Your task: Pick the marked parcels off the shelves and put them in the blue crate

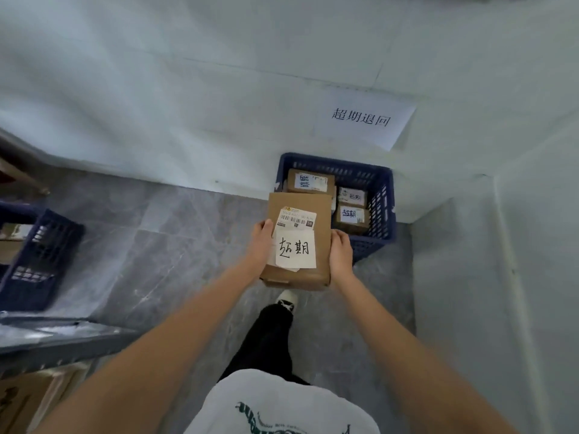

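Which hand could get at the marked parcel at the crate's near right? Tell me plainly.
Probably neither yet: the left hand and right hand both hold the carried parcel. The marked parcel lies uncovered in the blue crate, nearer the right hand.

The held parcel [299, 239] hides the blue crate's [383, 211] near-left corner; its barcode label [297, 218] print is unreadable.

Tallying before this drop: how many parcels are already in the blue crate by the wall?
3: one at the blue crate back-left, one mid-right, one front-right. The held parcel hides the left side, so more may be there.
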A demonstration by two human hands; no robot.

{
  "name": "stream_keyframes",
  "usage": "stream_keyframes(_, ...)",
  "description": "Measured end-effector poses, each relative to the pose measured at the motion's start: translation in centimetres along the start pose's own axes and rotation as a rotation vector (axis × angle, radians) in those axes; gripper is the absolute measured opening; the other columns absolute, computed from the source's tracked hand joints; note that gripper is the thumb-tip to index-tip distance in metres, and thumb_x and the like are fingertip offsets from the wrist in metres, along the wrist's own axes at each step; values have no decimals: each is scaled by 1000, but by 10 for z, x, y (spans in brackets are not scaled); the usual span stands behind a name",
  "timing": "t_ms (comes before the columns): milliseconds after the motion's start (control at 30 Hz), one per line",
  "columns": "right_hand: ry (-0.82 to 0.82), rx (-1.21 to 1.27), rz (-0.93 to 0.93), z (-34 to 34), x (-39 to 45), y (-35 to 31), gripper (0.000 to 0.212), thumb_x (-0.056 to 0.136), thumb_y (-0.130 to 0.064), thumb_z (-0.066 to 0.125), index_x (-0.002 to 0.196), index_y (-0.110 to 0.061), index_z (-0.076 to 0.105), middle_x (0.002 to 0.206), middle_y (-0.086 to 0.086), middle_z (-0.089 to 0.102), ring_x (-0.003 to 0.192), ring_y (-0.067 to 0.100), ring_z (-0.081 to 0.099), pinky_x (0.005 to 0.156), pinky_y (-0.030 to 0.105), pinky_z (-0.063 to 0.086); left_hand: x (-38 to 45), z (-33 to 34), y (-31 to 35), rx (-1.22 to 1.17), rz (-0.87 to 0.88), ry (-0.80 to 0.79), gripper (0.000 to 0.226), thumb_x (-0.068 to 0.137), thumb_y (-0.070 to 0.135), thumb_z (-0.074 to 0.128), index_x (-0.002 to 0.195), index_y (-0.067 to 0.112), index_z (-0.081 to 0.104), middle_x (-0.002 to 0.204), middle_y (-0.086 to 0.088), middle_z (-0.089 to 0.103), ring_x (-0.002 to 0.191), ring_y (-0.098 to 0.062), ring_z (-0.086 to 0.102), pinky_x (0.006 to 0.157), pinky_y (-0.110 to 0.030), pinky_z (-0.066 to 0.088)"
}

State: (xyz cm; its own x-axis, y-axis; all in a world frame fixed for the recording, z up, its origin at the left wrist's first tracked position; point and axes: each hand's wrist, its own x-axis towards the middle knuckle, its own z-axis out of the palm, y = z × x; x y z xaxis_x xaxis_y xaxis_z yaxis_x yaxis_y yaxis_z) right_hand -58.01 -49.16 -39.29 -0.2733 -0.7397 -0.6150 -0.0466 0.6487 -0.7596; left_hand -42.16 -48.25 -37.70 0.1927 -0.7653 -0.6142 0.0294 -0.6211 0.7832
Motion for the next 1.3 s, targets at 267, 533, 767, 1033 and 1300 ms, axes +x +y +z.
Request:
stream_keyframes(267, 119, 199, 178, -53, 110, -27, 39, 102, -43, 36, 122, -20, 62, 114, 3, 69, 105, 21, 64, 93, 40, 52, 110, 110, 39, 66, -79, -168, 39, 104, 32, 29, 125, 11, 54, 133, -18, 56, 127, -35, 49, 107, -51, 38)
stream_keyframes(533, 112, 216, 277, -111, 201, -35, 48, 101, -51, 34, 135, -22, 52, 128, 4, 63, 118, 23, 57, 108, 48, 41, 178, 212, 59, 59, -279, -283, 47, 106, 35, 28, 137, 5, 48, 131, -20, 57, 118, -37, 56, 104, -53, 43)
stream_keyframes(767, 87, 117, 328, -148, 294, -37, 48, 100, -52, 39, 122, -17, 64, 112, 6, 71, 104, 24, 65, 97, 42, 50, 243, 278, 44, 50, -429, -169, 44, 101, 49, 35, 111, 19, 66, 104, -7, 72, 92, -24, 67, 91, -40, 52)
stream_keyframes(1033, 14, 43, 263, -137, 416, -4, 30, 104, -42, 35, 99, -31, 62, 76, -23, 56, 59, -11, 49, 83, 30, 47, 347, 322, -10, 11, -476, -89, 35, 102, 46, 32, 96, 31, 63, 84, 9, 73, 78, -10, 66, 59, -28, 46)
stream_keyframes(1300, -63, -62, 187, -117, 499, 56, 42, 106, -43, 27, 126, -16, 53, 117, 3, 65, 82, -2, 56, 52, 5, 41, 426, 351, -54, 30, -545, -111, 40, 101, 53, 29, 113, 28, 58, 111, 1, 64, 89, -16, 63, 83, -35, 49)
